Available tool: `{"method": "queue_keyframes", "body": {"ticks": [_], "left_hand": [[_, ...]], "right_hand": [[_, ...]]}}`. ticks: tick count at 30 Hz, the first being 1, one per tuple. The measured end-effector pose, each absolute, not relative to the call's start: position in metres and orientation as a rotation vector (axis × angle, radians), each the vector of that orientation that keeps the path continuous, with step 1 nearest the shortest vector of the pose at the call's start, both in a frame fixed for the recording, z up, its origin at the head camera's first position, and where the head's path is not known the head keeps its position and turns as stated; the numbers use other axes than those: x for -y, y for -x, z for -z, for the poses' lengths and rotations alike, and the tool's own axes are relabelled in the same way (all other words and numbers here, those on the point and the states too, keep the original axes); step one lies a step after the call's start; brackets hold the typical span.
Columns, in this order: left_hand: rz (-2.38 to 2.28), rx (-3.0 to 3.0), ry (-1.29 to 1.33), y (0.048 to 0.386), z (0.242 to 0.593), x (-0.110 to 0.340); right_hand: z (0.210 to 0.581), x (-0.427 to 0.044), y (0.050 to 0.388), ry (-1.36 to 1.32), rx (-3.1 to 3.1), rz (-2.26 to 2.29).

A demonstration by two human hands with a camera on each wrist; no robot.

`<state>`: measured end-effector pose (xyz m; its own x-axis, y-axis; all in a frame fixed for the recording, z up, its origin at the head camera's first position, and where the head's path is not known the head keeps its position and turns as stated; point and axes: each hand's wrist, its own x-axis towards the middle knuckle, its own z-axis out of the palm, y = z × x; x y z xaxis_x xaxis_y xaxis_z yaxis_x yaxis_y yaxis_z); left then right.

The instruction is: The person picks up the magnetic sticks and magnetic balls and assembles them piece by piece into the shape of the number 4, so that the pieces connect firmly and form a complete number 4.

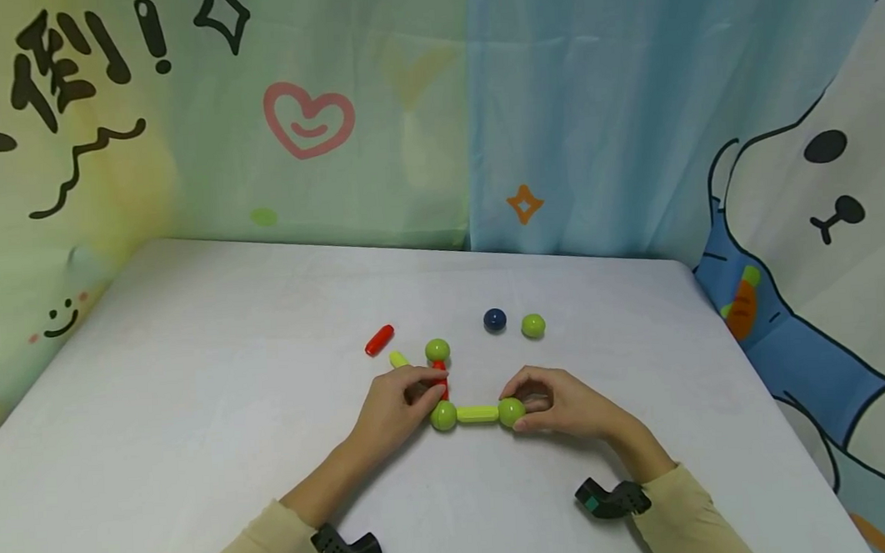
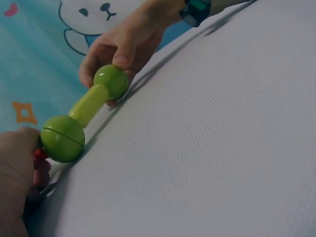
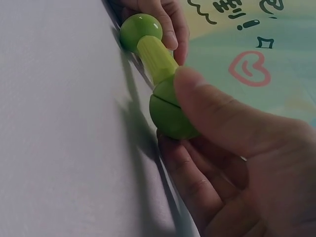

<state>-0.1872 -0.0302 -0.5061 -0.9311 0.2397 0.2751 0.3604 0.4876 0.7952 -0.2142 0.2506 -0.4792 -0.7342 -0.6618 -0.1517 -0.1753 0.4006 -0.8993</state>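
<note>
Two green balls, a left one (image 1: pixel 443 416) and a right one (image 1: pixel 512 411), are joined by a yellow-green stick (image 1: pixel 477 414). A red stick (image 1: pixel 444 387) runs from the left ball back to another green ball (image 1: pixel 437 350). My left hand (image 1: pixel 399 402) pinches the red stick between thumb and fingers. My right hand (image 1: pixel 565 402) grips the right ball; in the right wrist view the thumb and fingers hold that ball (image 3: pixel 170 109) from both sides. Fingers partly hide the red stick.
Behind my left hand lie a loose red stick (image 1: pixel 380 341) and a yellow-green stick (image 1: pixel 398 359), partly hidden. A dark blue ball (image 1: pixel 495 320) and a green ball (image 1: pixel 533 326) rest farther back on the white table (image 1: pixel 229 363). Printed curtains (image 1: pixel 377 180) hang behind.
</note>
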Motion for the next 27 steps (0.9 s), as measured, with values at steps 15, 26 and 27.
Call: {"method": "queue_keyframes", "body": {"ticks": [15, 26, 27], "left_hand": [[1.462, 2.592, 0.542, 0.1867, 0.5045, 0.0316], [1.462, 2.598, 0.54, 0.1871, 0.5052, 0.0312], [1.462, 2.596, 0.54, 0.1873, 0.5058, 0.0311]], "right_hand": [[0.4754, -0.2481, 0.2122, 0.883, -2.212, 1.252], [0.4719, -0.2464, 0.2103, 0.872, -2.279, 1.164], [0.4717, -0.2466, 0.2104, 0.871, -2.281, 1.158]]}}
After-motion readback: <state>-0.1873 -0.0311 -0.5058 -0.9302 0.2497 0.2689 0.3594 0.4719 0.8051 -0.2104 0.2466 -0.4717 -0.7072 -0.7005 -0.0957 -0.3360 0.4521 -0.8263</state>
